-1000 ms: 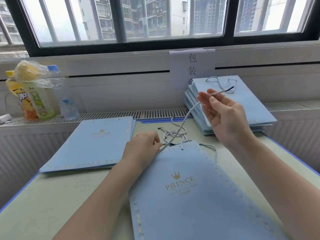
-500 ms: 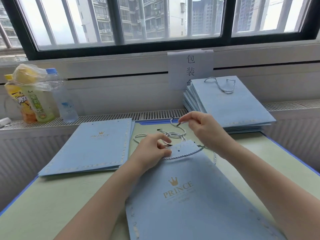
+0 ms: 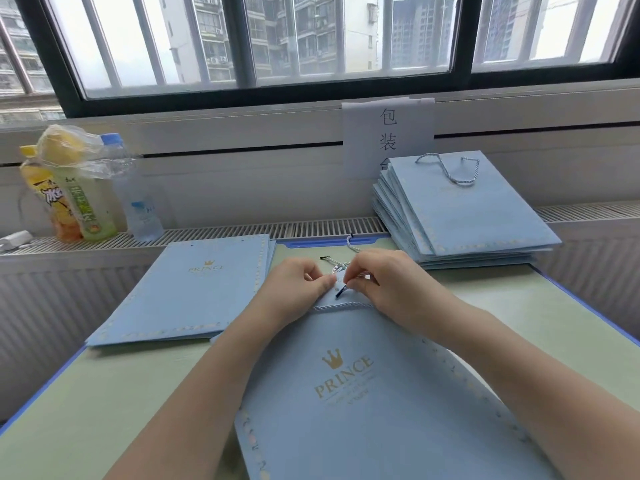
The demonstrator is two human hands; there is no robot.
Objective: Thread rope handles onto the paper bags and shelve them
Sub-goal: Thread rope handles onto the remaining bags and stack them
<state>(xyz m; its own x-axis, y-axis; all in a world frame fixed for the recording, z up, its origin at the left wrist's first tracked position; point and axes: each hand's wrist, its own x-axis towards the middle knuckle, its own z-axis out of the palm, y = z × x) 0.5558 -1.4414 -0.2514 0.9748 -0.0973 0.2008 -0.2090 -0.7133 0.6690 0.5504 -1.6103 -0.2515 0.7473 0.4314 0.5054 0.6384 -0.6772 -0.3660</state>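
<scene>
Right hand (image 3: pixel 388 289) pinches the rope's black tip (image 3: pixel 340 291); left hand (image 3: pixel 298 292) pinches the PRINCE bag's top edge (image 3: pixel 346 393). Handled bags (image 3: pixel 467 216) at two o'clock, unthreaded stack (image 3: pixel 194 289) at ten.

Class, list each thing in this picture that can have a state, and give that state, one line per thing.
front paper bag: flat, rope lying across its top
rope: dark tip pinched by right hand
left hand: holds bag's top edge
right hand: pinches rope
right stack: flat, top bag has handle
left stack: flat, no handles showing
water bottle: upright, capped

Bottles (image 3: pixel 86 199), paper sign (image 3: pixel 388 133), window (image 3: pixel 263 39)
</scene>
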